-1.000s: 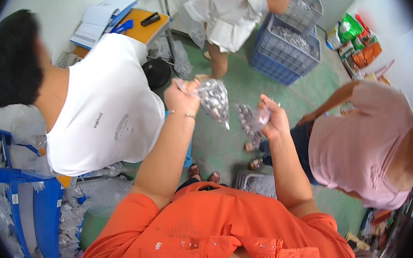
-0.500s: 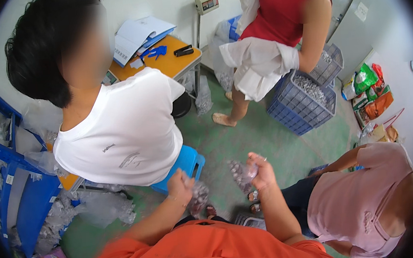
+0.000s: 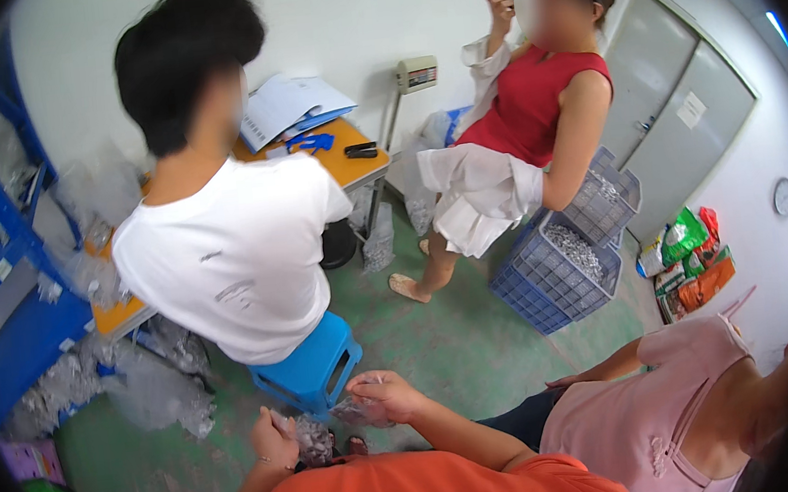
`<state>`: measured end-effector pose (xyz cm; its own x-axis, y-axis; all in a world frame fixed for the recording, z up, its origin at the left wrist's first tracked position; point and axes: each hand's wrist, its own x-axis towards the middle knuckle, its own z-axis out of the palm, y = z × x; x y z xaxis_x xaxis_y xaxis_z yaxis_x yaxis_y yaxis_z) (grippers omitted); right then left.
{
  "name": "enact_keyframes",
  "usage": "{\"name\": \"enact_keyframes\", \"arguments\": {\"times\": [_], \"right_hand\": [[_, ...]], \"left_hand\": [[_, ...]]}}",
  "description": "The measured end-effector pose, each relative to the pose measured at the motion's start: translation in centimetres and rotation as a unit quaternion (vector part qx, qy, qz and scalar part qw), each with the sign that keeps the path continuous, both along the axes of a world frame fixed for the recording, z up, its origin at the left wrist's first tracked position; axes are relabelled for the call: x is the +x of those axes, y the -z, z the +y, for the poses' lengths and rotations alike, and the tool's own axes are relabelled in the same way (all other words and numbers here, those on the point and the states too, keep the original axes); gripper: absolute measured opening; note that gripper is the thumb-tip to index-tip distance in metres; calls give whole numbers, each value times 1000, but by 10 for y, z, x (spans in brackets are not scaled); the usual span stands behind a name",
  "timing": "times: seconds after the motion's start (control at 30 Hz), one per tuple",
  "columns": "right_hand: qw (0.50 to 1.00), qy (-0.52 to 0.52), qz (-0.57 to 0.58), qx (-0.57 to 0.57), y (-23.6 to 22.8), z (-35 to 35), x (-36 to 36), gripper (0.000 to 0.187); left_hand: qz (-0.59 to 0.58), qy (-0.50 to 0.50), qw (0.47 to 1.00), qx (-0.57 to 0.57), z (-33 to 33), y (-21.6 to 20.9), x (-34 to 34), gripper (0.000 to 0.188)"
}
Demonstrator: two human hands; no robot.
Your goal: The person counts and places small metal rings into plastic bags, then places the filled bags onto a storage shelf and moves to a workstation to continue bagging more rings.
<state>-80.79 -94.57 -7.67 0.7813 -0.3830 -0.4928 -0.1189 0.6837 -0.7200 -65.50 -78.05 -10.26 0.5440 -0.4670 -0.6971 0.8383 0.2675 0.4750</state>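
My left hand (image 3: pixel 272 438) is closed on the top of a clear plastic bag (image 3: pixel 316 441) filled with small grey metal-looking parts. My right hand (image 3: pixel 389 394) pinches a second clear bag (image 3: pixel 357 414) with similar small pieces inside, partly covered by the fingers. Both bags hang side by side in front of my orange shirt, just short of the blue plastic stool (image 3: pixel 303 364). What exactly the pieces are is too small to tell.
A person in white (image 3: pixel 224 253) sits on the stool by a yellow-topped desk (image 3: pixel 348 167). One in red (image 3: pixel 541 99) stands with a phone beside blue crates (image 3: pixel 553 269) of shiny parts. Someone in pink (image 3: pixel 636 393) is close on my right. Filled bags (image 3: pixel 161 387) lie left.
My hands have come closer together and moved left, the right one most, each still holding its bag. The view has tilted up and shifted; the person in red now shows a raised phone.
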Motion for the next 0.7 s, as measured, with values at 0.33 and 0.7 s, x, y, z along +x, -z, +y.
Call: {"name": "enact_keyframes", "arguments": {"times": [0.33,0.7], "right_hand": [[845,-392,-20,-364,-23,111,75,40],[838,-303,-156,-427,-31,274,225,17]], "left_hand": [[-150,-89,983,-48,72,-13,8,27],[-507,-35,859,53,236,-85,108,22]]}}
